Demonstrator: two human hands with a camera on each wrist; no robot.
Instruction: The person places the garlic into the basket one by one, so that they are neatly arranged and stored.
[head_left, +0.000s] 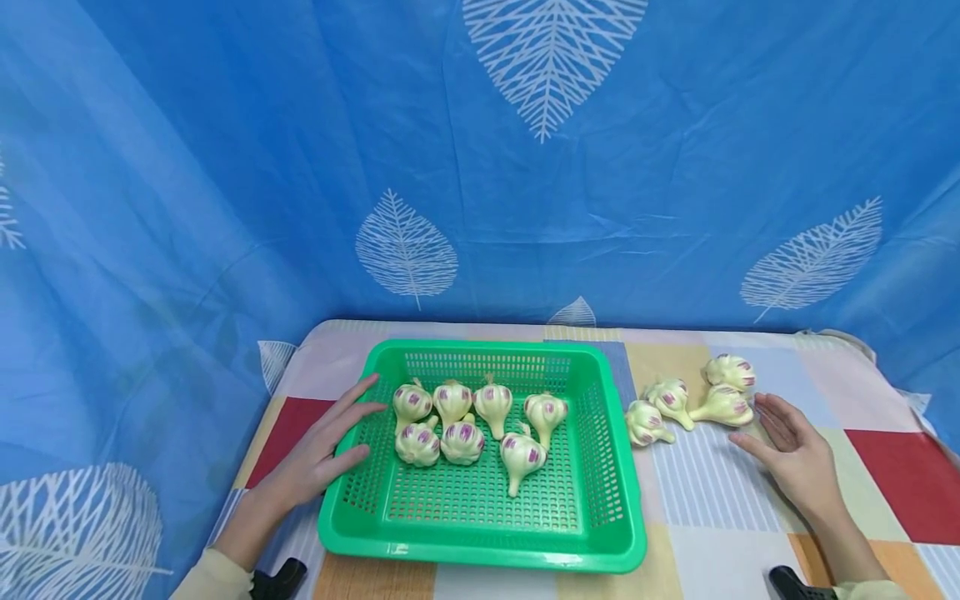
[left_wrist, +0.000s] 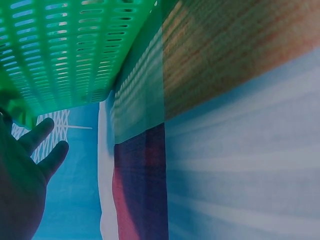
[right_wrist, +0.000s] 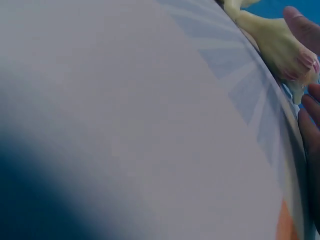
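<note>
A green plastic basket [head_left: 480,560] with slotted walls stands on the table and holds several garlic bulbs [head_left: 462,442] with purple streaks. At its left rim is my left hand [head_left: 322,454], fingers spread; whether they touch the rim I cannot tell. The left wrist view shows two fingers of that hand [left_wrist: 30,165] beside the basket wall [left_wrist: 70,55]. To the right of the basket, several more garlic bulbs [head_left: 722,406] lie in a loose cluster. Just right of them is my right hand [head_left: 798,458], thumb apart from the fingers, nothing held. The right wrist view shows one garlic bulb [right_wrist: 285,45] near the fingertips.
A patchwork-patterned cloth [head_left: 712,550] covers the table. Behind and to the left hangs a blue curtain [head_left: 637,208] with white leaf prints, close to the table's back edge. Black straps [head_left: 279,579] sit at both wrists.
</note>
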